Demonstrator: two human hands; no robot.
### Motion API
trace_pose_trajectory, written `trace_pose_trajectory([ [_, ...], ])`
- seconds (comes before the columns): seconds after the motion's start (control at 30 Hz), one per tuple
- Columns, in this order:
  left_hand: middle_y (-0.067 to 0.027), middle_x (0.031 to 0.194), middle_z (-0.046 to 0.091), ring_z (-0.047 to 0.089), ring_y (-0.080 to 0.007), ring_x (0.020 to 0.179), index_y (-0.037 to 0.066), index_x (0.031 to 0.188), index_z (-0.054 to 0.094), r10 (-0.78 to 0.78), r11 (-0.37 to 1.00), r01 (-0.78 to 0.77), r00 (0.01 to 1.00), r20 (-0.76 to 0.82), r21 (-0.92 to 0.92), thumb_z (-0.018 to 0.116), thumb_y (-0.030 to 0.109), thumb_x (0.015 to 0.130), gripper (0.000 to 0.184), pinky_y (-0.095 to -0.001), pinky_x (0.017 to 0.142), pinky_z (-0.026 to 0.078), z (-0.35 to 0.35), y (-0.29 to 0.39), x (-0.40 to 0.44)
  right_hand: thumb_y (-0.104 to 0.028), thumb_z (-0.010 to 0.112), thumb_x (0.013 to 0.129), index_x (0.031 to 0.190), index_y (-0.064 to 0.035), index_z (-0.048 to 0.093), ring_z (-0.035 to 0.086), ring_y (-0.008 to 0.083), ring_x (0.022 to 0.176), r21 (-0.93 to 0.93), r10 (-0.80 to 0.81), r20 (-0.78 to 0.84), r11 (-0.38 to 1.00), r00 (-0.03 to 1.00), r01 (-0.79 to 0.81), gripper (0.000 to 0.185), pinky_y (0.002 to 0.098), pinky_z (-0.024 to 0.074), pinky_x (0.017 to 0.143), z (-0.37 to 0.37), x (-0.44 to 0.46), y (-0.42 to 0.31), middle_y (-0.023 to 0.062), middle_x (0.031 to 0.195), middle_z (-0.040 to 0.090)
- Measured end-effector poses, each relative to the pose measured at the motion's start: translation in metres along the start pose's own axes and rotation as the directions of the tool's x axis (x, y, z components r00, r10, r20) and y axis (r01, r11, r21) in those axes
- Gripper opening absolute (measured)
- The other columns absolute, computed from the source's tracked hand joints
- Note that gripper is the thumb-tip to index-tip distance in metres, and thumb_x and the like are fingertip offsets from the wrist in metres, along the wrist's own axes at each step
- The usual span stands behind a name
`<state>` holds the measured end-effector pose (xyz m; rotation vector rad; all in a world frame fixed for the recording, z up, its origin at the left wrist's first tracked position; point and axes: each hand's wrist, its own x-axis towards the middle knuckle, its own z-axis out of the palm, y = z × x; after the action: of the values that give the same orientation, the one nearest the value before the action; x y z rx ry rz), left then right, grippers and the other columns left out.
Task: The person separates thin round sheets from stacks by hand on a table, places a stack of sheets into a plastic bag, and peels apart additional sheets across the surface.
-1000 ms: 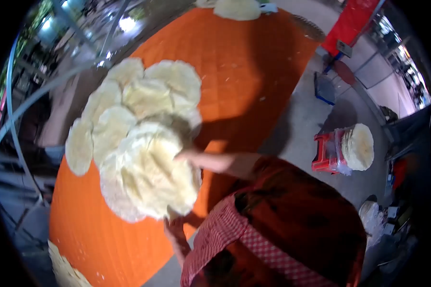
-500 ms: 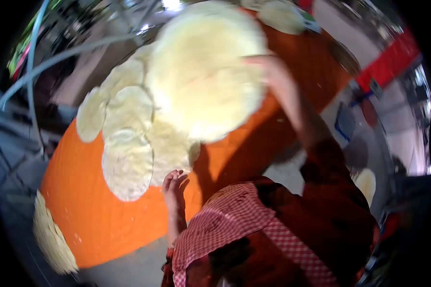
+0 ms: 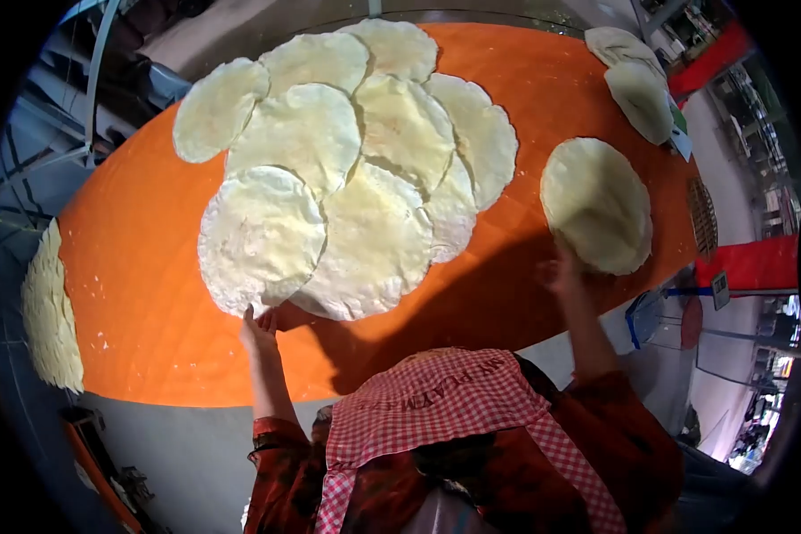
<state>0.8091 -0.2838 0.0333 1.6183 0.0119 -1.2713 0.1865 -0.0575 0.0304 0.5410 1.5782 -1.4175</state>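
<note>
My left hand (image 3: 260, 326) is closed at the lower edge of a round, thin flatbread (image 3: 262, 233), fingertips pinching its rim. This flatbread lies at the front left of an overlapping group of pale flatbreads (image 3: 369, 236) on the orange tabletop (image 3: 151, 294). On the right, a single flatbread (image 3: 601, 200) lies apart from the group, partly in shadow. My right hand (image 3: 559, 270) is at its lower left edge, a little blurred, with fingers apart. Whether those fingertips touch the bread is hard to make out.
A stack of folded flatbreads (image 3: 52, 311) hangs at the table's left end. More flatbreads (image 3: 639, 96) lie at the far right corner beside a small packet (image 3: 681, 138). A round woven rack (image 3: 702, 218) stands by the right edge. Metal bars (image 3: 98, 80) rise behind the left side.
The large flatbread held up by my right hand now lies on the right of the table. My left hand has moved to the front left flatbread's edge. The head view has shifted.
</note>
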Motion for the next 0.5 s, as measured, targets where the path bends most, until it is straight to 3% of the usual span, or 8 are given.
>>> trace_pose_trajectory([
  [0.1,-0.0078,0.075,0.056,0.052,-0.0180,0.062,0.001,0.092,0.056,-0.059,0.998,0.063,0.987,0.150,-0.022,0.059,0.023,0.090,0.023,-0.0269,0.053,0.046,0.000,0.001,0.029,-0.022,0.064,0.088,0.094,-0.0049,0.061,0.063,0.0207,0.071,-0.434,0.037,0.595,0.856,0.803,0.282,0.018,0.0325,0.0546,0.064,0.154,-0.082,0.087,0.0080,0.080,0.062],
  [0.13,-0.0068,0.073,0.056,0.052,-0.0166,0.061,0.001,0.091,0.056,-0.072,0.996,0.082,0.971,0.227,-0.037,0.058,0.022,0.092,0.021,-0.0253,0.051,0.045,0.001,-0.005,0.037,-0.018,0.064,0.088,0.099,-0.0037,0.061,0.064,0.0190,0.080,-0.574,0.156,0.648,0.743,0.746,0.344,0.019,0.0315,0.0551,0.065,0.203,-0.103,0.105,0.0083,0.087,0.063],
  [0.17,-0.0033,0.068,0.054,0.047,-0.0124,0.055,0.003,0.085,0.055,-0.189,0.972,0.219,0.941,0.280,-0.079,0.051,0.015,0.095,0.016,-0.0218,0.046,0.039,0.017,0.005,0.015,-0.032,0.065,0.089,0.105,-0.0032,0.058,0.067,0.0223,0.082,-0.608,0.143,0.693,0.644,0.707,0.465,0.034,0.0356,0.0571,0.075,0.245,-0.103,0.136,0.0103,0.097,0.066],
  [0.2,-0.0029,0.067,0.054,0.046,-0.0120,0.054,0.004,0.084,0.054,-0.189,0.970,0.227,0.931,0.312,-0.090,0.051,0.015,0.095,0.017,-0.0219,0.046,0.039,0.026,0.006,0.004,-0.039,0.068,0.085,0.115,0.0015,0.053,0.066,0.0274,0.092,-0.553,0.297,0.689,0.805,0.661,0.215,0.052,0.0381,0.0557,0.082,0.282,-0.084,0.169,0.0158,0.104,0.065],
  [0.27,-0.0020,0.065,0.053,0.044,-0.0112,0.052,0.005,0.080,0.053,-0.191,0.965,0.243,0.906,0.377,-0.095,0.049,0.014,0.096,0.018,-0.0220,0.045,0.038,0.036,0.006,-0.014,-0.049,0.069,0.080,0.127,0.0103,0.041,0.061,0.0359,0.102,-0.604,0.468,0.604,0.797,0.645,-0.013,0.081,0.0437,0.0519,0.089,0.351,-0.101,0.182,0.0239,0.114,0.060],
  [0.33,-0.0018,0.064,0.052,0.047,-0.0097,0.053,0.007,0.081,0.053,-0.344,0.888,0.441,0.824,0.451,-0.129,0.049,0.016,0.097,0.018,-0.0208,0.046,0.040,0.030,-0.010,-0.030,-0.036,0.070,0.083,0.113,0.0042,0.053,0.066,0.0285,0.089,-0.557,0.420,0.612,0.830,0.670,-0.011,0.053,0.0388,0.0547,0.076,0.388,-0.111,0.184,0.0186,0.098,0.064],
  [0.43,-0.0029,0.068,0.054,0.050,-0.0114,0.054,0.008,0.092,0.053,-0.452,0.878,0.472,0.765,0.459,0.078,0.050,0.018,0.096,0.011,-0.0252,0.048,0.045,0.029,-0.046,-0.087,-0.018,0.069,0.084,0.088,-0.0031,0.062,0.064,0.0164,0.064,-0.520,0.324,0.720,0.837,0.614,0.168,0.017,0.0277,0.0500,0.053,0.407,-0.105,0.175,0.0081,0.073,0.064],
  [0.5,-0.0042,0.068,0.056,0.052,-0.0150,0.058,0.009,0.094,0.052,-0.536,0.843,0.480,0.712,0.453,0.242,0.052,0.021,0.095,0.012,-0.0295,0.052,0.048,0.017,-0.079,-0.091,-0.018,0.070,0.082,0.089,-0.0033,0.061,0.062,0.0179,0.060,-0.572,0.177,0.759,0.641,0.627,0.512,0.019,0.0281,0.0487,0.051,0.404,-0.074,0.188,0.0079,0.072,0.063],
])
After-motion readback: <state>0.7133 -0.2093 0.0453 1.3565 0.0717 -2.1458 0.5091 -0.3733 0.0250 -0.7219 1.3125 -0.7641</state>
